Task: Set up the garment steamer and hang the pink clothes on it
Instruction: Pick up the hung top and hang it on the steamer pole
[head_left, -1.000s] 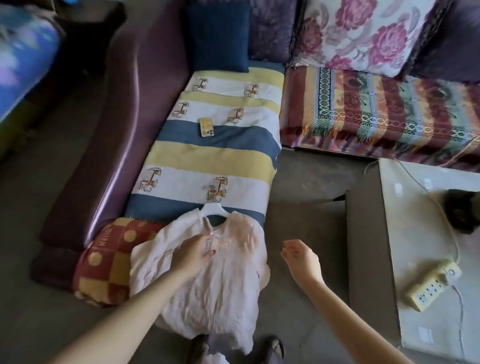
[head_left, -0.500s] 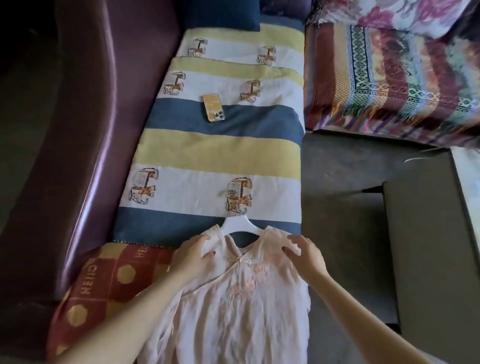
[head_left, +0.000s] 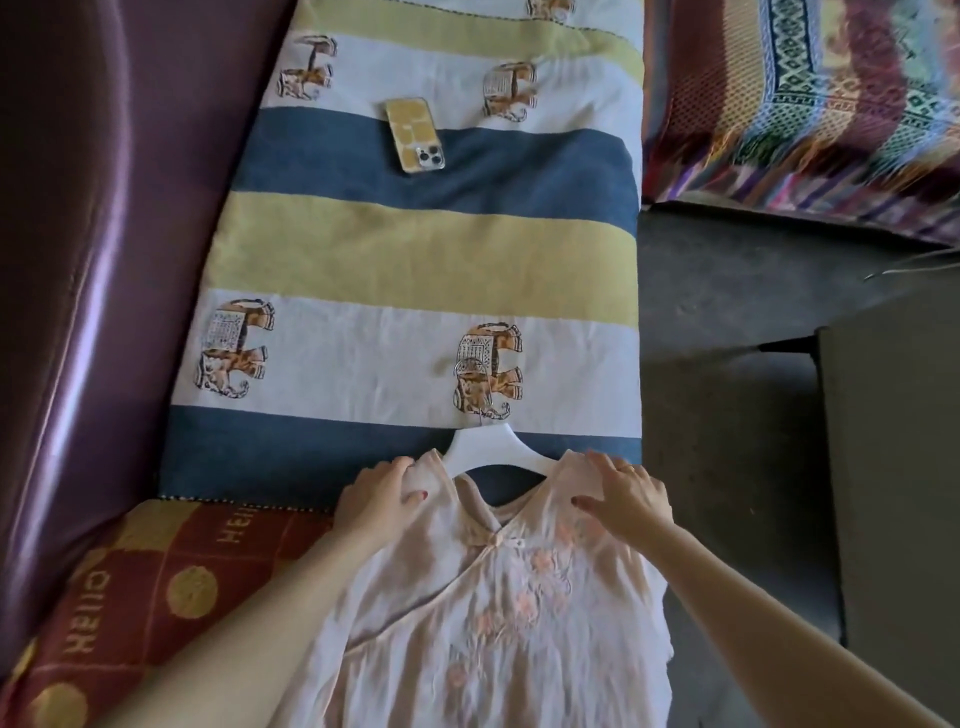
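A pale pink garment (head_left: 493, 623) with embroidered flowers lies on the near end of the sofa, hung on a white hanger (head_left: 480, 447) whose neck shows above the collar. My left hand (head_left: 376, 499) grips the garment's left shoulder, fingers curled over its edge. My right hand (head_left: 623, 493) rests on the right shoulder with fingers spread and fairly straight. No garment steamer is in view.
A phone in a yellow case (head_left: 414, 134) lies on the striped elephant-print sofa cover (head_left: 415, 249). A red and gold cushion (head_left: 156, 571) sits at the near left, beside the purple sofa back (head_left: 78, 260). A dark table (head_left: 893, 467) stands right; a patterned blanket (head_left: 831, 104) is far right.
My right hand came from the air onto the garment's right shoulder. The garment, bunched a second ago, now lies flatter, and the view has moved closer to the sofa.
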